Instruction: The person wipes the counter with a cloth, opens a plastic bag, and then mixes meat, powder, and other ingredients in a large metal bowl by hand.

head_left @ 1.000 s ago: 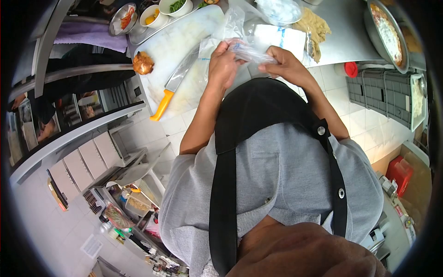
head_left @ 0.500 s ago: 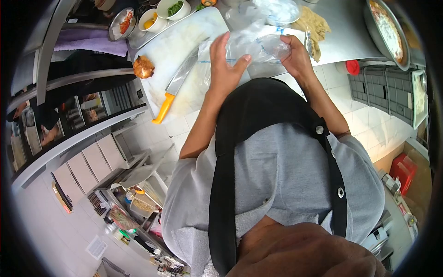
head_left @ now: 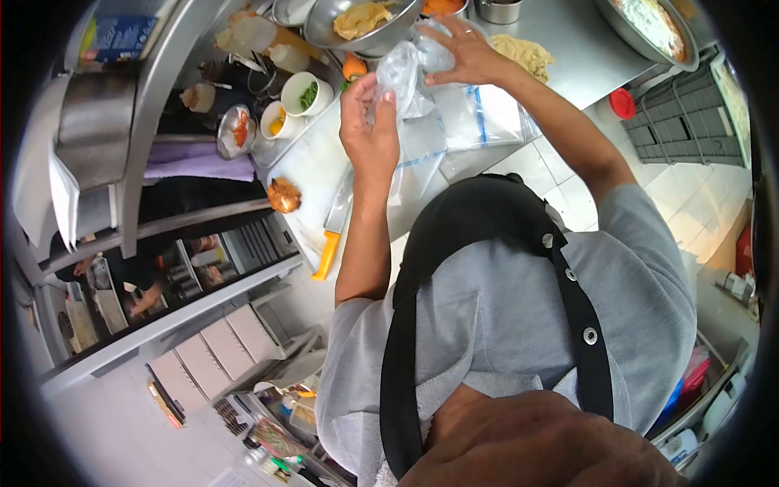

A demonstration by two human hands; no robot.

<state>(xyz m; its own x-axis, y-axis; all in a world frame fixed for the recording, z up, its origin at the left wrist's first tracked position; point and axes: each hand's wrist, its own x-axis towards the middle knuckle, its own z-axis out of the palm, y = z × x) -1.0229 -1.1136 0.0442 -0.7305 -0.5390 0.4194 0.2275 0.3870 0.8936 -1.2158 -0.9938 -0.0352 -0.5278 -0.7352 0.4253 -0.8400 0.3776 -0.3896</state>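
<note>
Stainless counters and shelving filled a tight commercial kitchen, seen from above the person's own grey shirt and black apron (head_left: 479,243). Nearest along the counter edge lay a knife (head_left: 333,231) with an orange handle on the white cutting board (head_left: 312,174), a browned onion (head_left: 285,195) beside it. Just past them the left hand (head_left: 369,134) pinched the near edge of a clear plastic bag (head_left: 406,77), fingers closed on the film. A second earlier both hands had worked the bag close together low over the board; half a second earlier they had drawn apart, and now the bag was lifted and stretched upward, which suggested its mouth was being opened. The right hand (head_left: 466,53) had reached farther out and pressed, fingers spread, on the bag's far side; whether it gripped the film could not be told. Under the bag lay more flat bags (head_left: 487,114) with blue lines. Beyond stood small bowls (head_left: 307,93) of chopped greens and sauces, a metal bowl (head_left: 365,24) of pale food, a heap of noodles (head_left: 523,53) on the steel counter (head_left: 580,49), and a large pan (head_left: 649,28) at the far right. A red cap (head_left: 622,103) and a grey crate (head_left: 690,130) sat below the counter on the tiled floor.
</note>
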